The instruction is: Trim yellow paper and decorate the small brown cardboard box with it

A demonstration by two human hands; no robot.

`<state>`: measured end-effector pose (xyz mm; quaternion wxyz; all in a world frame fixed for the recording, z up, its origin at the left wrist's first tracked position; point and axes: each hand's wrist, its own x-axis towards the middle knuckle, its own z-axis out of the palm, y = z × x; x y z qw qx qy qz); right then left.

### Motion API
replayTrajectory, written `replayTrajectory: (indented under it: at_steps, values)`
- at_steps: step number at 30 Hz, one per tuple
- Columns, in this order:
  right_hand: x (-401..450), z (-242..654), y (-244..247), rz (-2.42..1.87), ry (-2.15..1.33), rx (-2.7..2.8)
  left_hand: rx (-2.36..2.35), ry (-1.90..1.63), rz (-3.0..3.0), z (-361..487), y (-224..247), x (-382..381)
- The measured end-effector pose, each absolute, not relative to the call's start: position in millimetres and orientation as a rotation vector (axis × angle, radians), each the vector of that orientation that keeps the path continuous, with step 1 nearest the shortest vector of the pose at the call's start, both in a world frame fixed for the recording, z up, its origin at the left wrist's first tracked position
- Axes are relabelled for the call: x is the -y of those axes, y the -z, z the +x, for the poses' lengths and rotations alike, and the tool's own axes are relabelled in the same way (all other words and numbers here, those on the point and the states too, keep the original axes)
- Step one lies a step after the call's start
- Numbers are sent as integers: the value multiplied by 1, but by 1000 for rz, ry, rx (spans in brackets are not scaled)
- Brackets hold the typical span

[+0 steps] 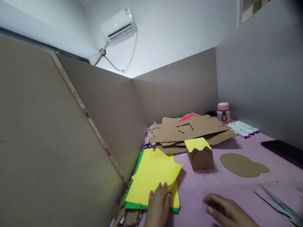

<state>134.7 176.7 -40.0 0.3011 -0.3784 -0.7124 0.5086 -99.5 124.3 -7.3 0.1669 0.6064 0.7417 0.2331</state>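
The left hand (159, 203) lies flat, fingers spread, pressing the near edge of a jagged-cut yellow paper sheet (153, 176). The sheet tops a stack at the near left of the pink table (213, 184), with 1 green sheet (136, 170) showing beneath. The right hand (227, 211) rests open on the bare tabletop to the right, holding nothing. Farther back stands 1 small brown cardboard box (201, 157) with a yellow piece on top, beside 1 rounded brown cutout (241, 164). Flat cardboard scraps (189, 130) pile at the far side, near 1 pink jar (223, 112) and a row of markers (242, 128).
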Motion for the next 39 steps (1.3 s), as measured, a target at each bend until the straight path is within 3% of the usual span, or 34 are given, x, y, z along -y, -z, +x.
replayTrajectory:
  at_steps: [4, 8, 12, 16, 18, 23, 33, 39]
  values:
    - [-183, 101, 27, -1039, -1835, 1301, -1995, -669, 1655, -107, 6, -116]
    - [-195, 60, 16, -1156, -1978, 1091, -1926, -670, 1720, -111, 17, -111]
    - [-209, 34, 25, -1194, -1916, 1166, -1892, -942, 1668, -121, 29, -102]
    - [-210, 40, 37, -1130, -1771, 1277, -2252, -1460, 1125, -149, 13, -93]
    - [-206, 55, 38, -1058, -1724, 1330, -2346, -1510, 1077, -164, -2, -95]
    - [-194, 106, 23, -965, -1676, 1405, -2417, -1317, 1610, -169, -17, -113]
    - [-177, 196, -5, -789, -1767, 1349, -1330, -1338, 1040, -90, 13, -139]
    - [-162, 217, 11, -587, -1870, 1132, -1189, -1363, 907, -58, 14, -128]
